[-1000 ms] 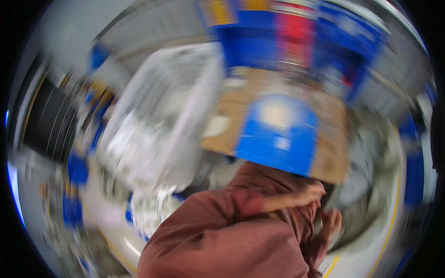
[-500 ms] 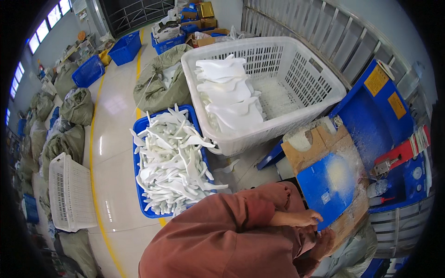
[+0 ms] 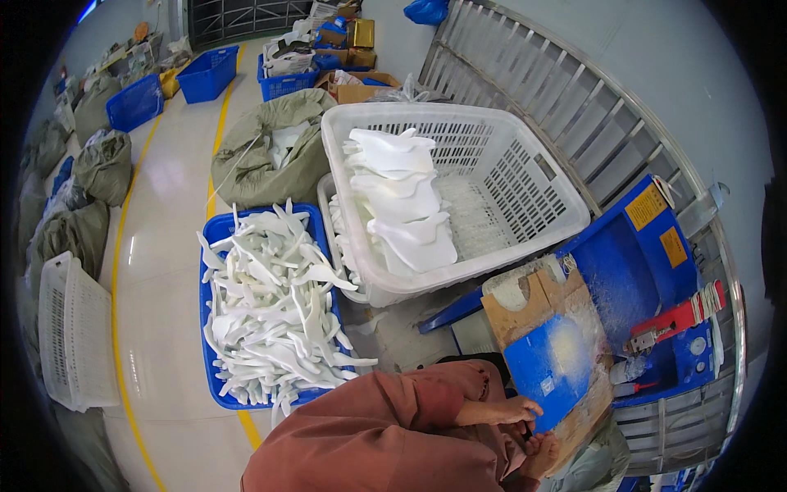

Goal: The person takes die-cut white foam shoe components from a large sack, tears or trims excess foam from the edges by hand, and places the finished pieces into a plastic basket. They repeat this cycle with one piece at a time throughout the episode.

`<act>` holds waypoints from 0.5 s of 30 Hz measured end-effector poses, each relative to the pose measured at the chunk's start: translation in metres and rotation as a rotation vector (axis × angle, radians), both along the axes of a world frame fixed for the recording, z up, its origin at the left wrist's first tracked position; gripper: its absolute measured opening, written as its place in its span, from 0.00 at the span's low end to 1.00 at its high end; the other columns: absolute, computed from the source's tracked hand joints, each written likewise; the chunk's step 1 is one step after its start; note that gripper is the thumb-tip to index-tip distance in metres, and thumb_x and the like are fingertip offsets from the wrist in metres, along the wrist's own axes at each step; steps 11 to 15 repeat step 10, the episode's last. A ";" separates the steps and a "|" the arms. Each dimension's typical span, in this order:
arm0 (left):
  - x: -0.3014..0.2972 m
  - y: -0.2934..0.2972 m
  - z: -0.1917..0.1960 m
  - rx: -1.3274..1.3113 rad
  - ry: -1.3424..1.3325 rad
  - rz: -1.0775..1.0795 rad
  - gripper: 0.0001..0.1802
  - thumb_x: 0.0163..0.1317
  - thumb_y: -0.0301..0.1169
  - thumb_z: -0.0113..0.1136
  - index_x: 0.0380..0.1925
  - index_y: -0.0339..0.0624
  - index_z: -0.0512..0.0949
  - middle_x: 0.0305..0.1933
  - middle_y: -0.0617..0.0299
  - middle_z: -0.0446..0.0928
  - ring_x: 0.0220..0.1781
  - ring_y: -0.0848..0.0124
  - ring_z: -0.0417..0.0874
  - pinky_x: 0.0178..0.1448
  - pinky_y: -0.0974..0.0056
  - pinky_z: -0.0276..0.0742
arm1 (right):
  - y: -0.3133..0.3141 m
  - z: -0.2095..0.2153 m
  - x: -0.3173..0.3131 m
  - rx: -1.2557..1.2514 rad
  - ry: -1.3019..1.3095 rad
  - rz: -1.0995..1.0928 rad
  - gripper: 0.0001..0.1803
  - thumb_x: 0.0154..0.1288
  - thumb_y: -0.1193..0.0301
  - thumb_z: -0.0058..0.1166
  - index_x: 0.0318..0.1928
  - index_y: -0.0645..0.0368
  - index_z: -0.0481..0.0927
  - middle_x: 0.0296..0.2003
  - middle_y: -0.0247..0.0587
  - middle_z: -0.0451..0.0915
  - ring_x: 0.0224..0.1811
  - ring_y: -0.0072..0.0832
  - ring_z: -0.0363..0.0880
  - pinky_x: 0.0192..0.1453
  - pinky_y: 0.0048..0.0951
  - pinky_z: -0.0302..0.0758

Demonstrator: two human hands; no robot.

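My left hand (image 3: 518, 411) reaches right from a reddish-brown sleeve, its fingers bent inward over my lap. Close below it, my right hand (image 3: 540, 454) is raised with curled fingers, its fingertips almost meeting the left. Something small and dark shows between the two hands, but I cannot make out what it is. Just beyond the fingers lies a blue board (image 3: 551, 371), dusted with pale powder, on a worn cardboard-covered bench (image 3: 590, 328).
A blue crate (image 3: 215, 373) heaped with white curved pieces (image 3: 279, 312) stands left of my knees. Behind it, a big white basket (image 3: 393, 283) holds stacked white pieces (image 3: 402, 197). A red-handled tool (image 3: 668, 326) rests in the blue cabinet (image 3: 648, 271). A metal railing (image 3: 566, 98) runs behind.
My view has shifted, so the crate, basket and bench appear farther left and lower. Both hands stay close together beside the blue board, with their fingers still bent.
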State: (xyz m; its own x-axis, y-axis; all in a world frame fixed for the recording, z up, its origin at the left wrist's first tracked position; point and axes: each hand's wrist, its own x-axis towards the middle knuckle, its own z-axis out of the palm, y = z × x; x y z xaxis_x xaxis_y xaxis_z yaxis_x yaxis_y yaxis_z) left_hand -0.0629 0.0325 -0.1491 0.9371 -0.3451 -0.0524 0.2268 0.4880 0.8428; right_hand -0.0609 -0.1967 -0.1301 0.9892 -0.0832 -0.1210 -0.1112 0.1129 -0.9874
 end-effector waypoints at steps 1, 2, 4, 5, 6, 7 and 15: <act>0.000 0.000 -0.002 -0.010 0.015 0.001 0.24 0.74 0.31 0.56 0.68 0.35 0.75 0.46 0.54 0.87 0.36 0.69 0.87 0.40 0.64 0.84 | -0.002 -0.002 0.003 -0.023 -0.018 0.013 0.12 0.80 0.59 0.58 0.50 0.54 0.80 0.34 0.32 0.83 0.29 0.19 0.79 0.31 0.23 0.78; -0.001 0.001 -0.005 -0.026 -0.009 0.013 0.25 0.74 0.31 0.57 0.68 0.36 0.75 0.46 0.54 0.87 0.36 0.68 0.87 0.40 0.64 0.84 | -0.004 -0.008 0.009 -0.059 -0.067 0.068 0.12 0.80 0.59 0.57 0.48 0.55 0.80 0.33 0.32 0.82 0.28 0.19 0.79 0.30 0.23 0.78; -0.003 0.006 -0.007 -0.028 0.002 0.028 0.25 0.74 0.32 0.57 0.68 0.36 0.75 0.46 0.54 0.87 0.37 0.68 0.87 0.39 0.64 0.84 | -0.017 -0.017 0.020 -0.100 -0.116 0.146 0.13 0.81 0.59 0.56 0.45 0.56 0.79 0.30 0.32 0.81 0.25 0.19 0.77 0.28 0.23 0.77; -0.006 0.008 -0.005 -0.063 -0.002 0.022 0.25 0.74 0.33 0.57 0.68 0.37 0.75 0.46 0.54 0.87 0.37 0.68 0.87 0.39 0.64 0.84 | -0.025 -0.021 0.024 -0.105 -0.116 0.166 0.14 0.81 0.58 0.56 0.44 0.56 0.78 0.28 0.32 0.79 0.24 0.20 0.76 0.27 0.24 0.76; -0.009 0.009 -0.003 -0.078 0.018 0.013 0.25 0.73 0.33 0.57 0.68 0.37 0.75 0.46 0.54 0.87 0.37 0.68 0.87 0.39 0.64 0.84 | -0.033 -0.024 0.026 -0.110 -0.117 0.182 0.15 0.81 0.58 0.56 0.43 0.57 0.78 0.26 0.31 0.78 0.22 0.20 0.75 0.26 0.24 0.75; -0.012 0.010 -0.001 -0.106 0.022 0.002 0.25 0.73 0.33 0.58 0.68 0.37 0.75 0.46 0.54 0.87 0.38 0.68 0.87 0.39 0.63 0.84 | -0.041 -0.025 0.028 -0.142 -0.095 0.161 0.16 0.81 0.57 0.55 0.43 0.57 0.78 0.26 0.33 0.79 0.23 0.21 0.76 0.27 0.25 0.76; -0.016 0.011 0.002 -0.063 0.026 -0.001 0.25 0.74 0.33 0.57 0.68 0.37 0.75 0.46 0.54 0.87 0.39 0.67 0.87 0.39 0.63 0.84 | -0.066 -0.022 0.029 -0.203 -0.051 0.106 0.18 0.82 0.55 0.54 0.45 0.59 0.79 0.27 0.37 0.80 0.24 0.24 0.78 0.28 0.28 0.78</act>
